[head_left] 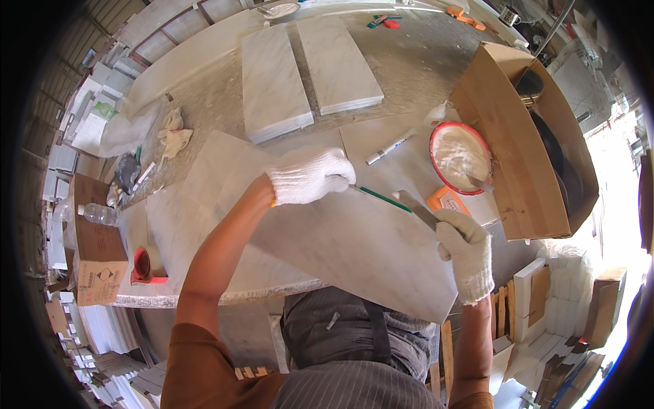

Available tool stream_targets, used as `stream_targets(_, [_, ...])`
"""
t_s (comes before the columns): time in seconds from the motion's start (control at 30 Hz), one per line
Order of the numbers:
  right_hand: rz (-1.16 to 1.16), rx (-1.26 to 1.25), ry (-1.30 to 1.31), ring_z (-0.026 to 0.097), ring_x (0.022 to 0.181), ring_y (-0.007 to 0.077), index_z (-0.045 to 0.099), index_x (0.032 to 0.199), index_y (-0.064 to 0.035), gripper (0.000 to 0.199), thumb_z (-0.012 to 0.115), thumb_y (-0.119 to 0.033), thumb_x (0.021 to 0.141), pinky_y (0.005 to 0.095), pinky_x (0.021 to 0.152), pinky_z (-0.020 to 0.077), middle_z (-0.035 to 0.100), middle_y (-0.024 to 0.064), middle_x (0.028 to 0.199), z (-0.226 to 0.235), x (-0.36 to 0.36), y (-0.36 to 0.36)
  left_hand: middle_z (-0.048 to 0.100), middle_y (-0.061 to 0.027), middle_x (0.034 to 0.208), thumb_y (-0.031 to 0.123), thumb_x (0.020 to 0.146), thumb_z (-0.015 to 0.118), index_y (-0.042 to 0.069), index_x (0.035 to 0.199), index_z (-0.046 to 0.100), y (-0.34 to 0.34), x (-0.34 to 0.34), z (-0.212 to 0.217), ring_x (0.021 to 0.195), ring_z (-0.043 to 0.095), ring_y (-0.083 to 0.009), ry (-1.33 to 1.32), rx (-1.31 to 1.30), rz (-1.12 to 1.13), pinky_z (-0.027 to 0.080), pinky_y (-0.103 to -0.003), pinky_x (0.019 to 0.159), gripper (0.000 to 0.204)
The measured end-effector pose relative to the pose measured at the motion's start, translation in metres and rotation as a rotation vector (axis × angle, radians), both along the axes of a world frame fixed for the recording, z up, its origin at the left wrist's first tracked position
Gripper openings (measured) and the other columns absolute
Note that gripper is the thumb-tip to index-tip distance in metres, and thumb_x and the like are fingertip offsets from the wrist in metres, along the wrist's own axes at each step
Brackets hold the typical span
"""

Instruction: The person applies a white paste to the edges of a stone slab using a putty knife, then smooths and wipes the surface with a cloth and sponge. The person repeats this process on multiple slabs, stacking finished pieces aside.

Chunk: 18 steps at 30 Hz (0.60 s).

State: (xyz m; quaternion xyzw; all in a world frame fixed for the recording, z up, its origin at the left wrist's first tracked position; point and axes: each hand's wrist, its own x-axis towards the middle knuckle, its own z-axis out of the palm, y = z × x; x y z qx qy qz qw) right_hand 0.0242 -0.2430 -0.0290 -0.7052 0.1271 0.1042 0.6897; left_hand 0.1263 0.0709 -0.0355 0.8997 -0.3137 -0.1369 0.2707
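Both my hands wear white knit gloves. My left hand (310,175) rests on a large grey-white marble slab (354,245) and grips a thin green-handled tool (381,198) that lies across the slab. My right hand (465,245) holds the slab's right edge and a flat metal scraper blade (417,208), its tip close to the green tool's end. The slab juts over the workbench's near edge toward my body.
A red-rimmed bowl of white paste (460,155) with a spatula stands to the right, beside an open cardboard box (524,136). A white marker (390,147), an orange packet (446,200), two marble slabs (306,75) farther back, rags (174,136), a water bottle (99,214) and red tape (143,264) lie around.
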Motion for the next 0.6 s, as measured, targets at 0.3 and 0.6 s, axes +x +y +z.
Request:
stream_targets(0.3, [0.099, -0.158, -0.12, 0.062, 0.083, 0.0065, 0.073, 0.112, 0.0034, 0.024, 0.066, -0.008, 0.092, 0.0243, 0.076, 0.0509, 0.071, 0.0017, 0.093, -0.01, -0.002, 0.04, 0.065, -0.0121, 0.103, 0.018, 0.095, 0.061, 0.007, 0.104, 0.072, -0.001, 0.01, 0.0, 0.097, 0.063, -0.0314, 0.09, 0.064, -0.046, 0.049, -0.04, 0.087, 0.018])
stream_targets(0.6, [0.053, -0.267, -0.241, 0.063, 0.082, 0.008, 0.073, 0.112, 0.0031, 0.023, 0.067, -0.007, 0.093, 0.0259, 0.075, 0.0513, 0.072, 0.0038, 0.091, -0.022, -0.007, 0.056, 0.066, -0.0092, 0.106, 0.02, 0.096, 0.059, 0.012, 0.104, 0.072, -0.004, 0.006, 0.007, 0.101, 0.064, -0.0299, 0.101, 0.124, -0.006, 0.049, -0.04, 0.089, 0.017])
